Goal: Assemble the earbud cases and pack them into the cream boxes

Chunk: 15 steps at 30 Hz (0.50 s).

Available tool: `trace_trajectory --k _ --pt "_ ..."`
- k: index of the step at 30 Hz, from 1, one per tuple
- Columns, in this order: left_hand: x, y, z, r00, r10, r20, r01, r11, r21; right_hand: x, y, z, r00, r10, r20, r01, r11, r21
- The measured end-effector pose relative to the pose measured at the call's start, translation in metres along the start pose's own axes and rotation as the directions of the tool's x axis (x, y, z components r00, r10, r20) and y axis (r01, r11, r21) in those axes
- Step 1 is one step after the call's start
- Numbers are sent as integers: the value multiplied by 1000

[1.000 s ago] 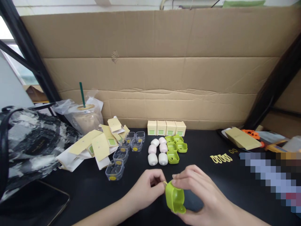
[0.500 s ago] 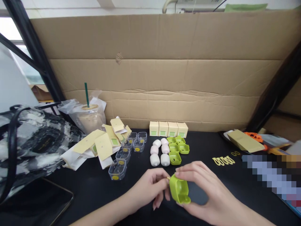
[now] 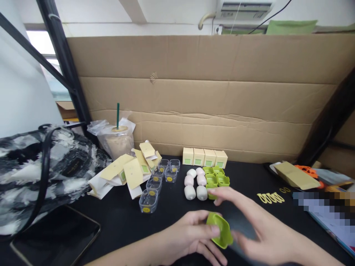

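Note:
My left hand (image 3: 191,236) grips a lime-green plastic case (image 3: 219,229) low in the middle of the view, thumb pressed on its top. My right hand (image 3: 249,221) is off the case, fingers spread, with its fingertips stretched toward the group of green cases (image 3: 215,179) on the black table (image 3: 124,221). Beside those cases lie several white rounded pieces (image 3: 195,184), and behind them stands a row of small cream boxes (image 3: 204,157).
Clear plastic tubs (image 3: 155,184) and flattened cream cartons (image 3: 130,168) lie at the left. A bagged iced drink (image 3: 118,138), a patterned bag (image 3: 33,173) and a dark tablet (image 3: 55,236) fill the far left. Yellow loops (image 3: 270,197) lie at the right. Cardboard (image 3: 210,99) walls the back.
My right hand has let go of the green case and reached forward toward the green cases on the table. The left hand now holds the case alone. The view tilted up.

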<state>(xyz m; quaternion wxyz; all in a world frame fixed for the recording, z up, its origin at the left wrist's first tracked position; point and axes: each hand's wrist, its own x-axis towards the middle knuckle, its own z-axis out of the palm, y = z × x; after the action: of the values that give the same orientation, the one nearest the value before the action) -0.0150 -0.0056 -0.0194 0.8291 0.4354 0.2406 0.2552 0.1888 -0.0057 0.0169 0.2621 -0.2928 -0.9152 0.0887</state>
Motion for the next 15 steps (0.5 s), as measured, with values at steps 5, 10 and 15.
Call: trace_trajectory --k 5,10,15 --pt "-1 -5 -5 998 -64 2 64 997 -34 32 20 11 995 96 -7 -95 968 -231" --pt "2 -8 -8 995 -83 48 86 993 -79 46 36 31 991 132 3 -127 962 -240" --pt "1 -5 -6 993 -109 51 114 988 -105 45 39 37 988 149 -49 -153 981 -116"
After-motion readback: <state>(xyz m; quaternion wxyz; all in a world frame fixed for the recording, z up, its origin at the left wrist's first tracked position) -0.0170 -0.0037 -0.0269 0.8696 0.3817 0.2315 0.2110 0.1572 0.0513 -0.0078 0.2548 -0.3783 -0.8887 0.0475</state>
